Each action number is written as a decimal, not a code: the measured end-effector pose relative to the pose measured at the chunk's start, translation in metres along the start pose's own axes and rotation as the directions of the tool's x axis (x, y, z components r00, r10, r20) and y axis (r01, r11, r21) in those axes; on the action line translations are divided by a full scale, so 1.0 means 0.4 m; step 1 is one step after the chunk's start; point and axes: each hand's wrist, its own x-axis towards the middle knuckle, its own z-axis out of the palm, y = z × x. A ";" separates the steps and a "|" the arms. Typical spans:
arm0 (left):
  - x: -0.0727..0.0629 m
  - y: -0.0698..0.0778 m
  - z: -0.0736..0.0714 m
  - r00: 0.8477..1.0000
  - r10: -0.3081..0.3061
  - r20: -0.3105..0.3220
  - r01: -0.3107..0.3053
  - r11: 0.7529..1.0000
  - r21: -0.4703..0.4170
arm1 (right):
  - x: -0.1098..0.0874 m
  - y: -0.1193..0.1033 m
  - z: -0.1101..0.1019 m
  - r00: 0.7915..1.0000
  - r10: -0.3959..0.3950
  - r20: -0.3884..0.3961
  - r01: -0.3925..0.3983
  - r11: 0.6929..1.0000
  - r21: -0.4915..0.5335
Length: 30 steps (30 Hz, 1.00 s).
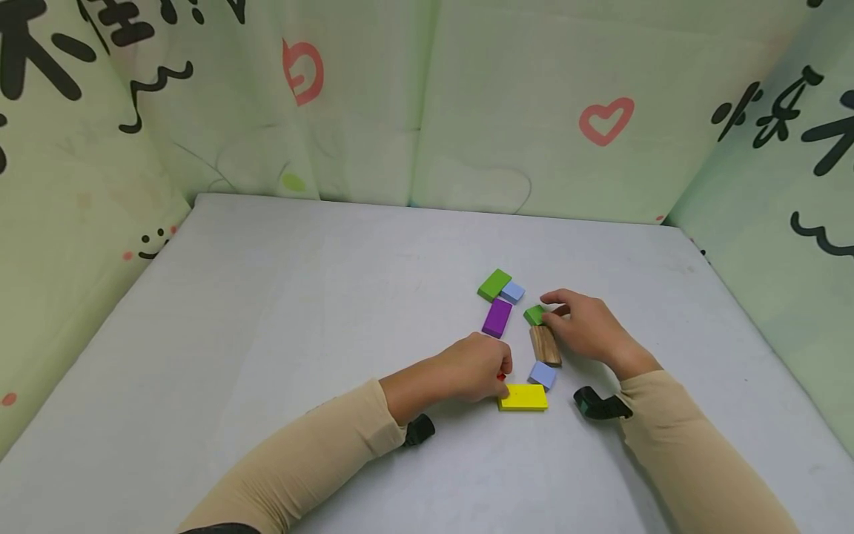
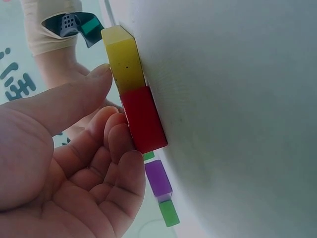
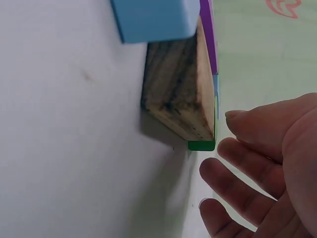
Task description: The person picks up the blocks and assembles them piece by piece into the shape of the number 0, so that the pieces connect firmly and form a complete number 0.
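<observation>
My left hand (image 1: 470, 368) is curled low over the red block (image 2: 144, 120), which sits end to end with the yellow block (image 1: 523, 398). Its thumb tip overlaps the yellow block's edge, and its bent fingers lie along the red one; from above, the hand hides most of the red block. At the ring's right side, my right hand (image 1: 587, 325) has its thumb right at the small green block (image 1: 534, 315), fingers loosely bent and spread. Touching that green block is a wood-grain block (image 1: 545, 346), then a light blue block (image 1: 543, 374) near the yellow one.
A purple block (image 1: 497, 318) stands beyond my left hand, with a larger green block (image 1: 494, 285) and another light blue block (image 1: 512, 292) behind it. The white table (image 1: 267, 297) is backed by a patterned green curtain (image 1: 373, 96). Dark wrist cameras hang under both sleeves.
</observation>
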 end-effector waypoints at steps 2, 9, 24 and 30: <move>0.000 0.000 0.000 1.000 0.002 0.000 -0.002 1.000 -0.001 | -0.006 0.002 -0.002 1.000 -0.004 -0.006 0.004 1.000 0.006; 0.000 -0.001 0.001 1.000 0.001 0.006 -0.001 1.000 -0.012 | -0.035 -0.006 -0.005 1.000 -0.001 -0.007 0.001 1.000 0.014; 0.000 -0.002 -0.001 1.000 0.008 0.003 -0.008 1.000 -0.007 | -0.070 -0.031 -0.001 0.999 -0.034 0.012 0.034 0.999 -0.002; -0.001 -0.002 -0.001 1.000 0.004 0.005 -0.004 1.000 -0.011 | -0.082 -0.032 0.003 0.998 -0.059 0.023 0.059 0.998 -0.013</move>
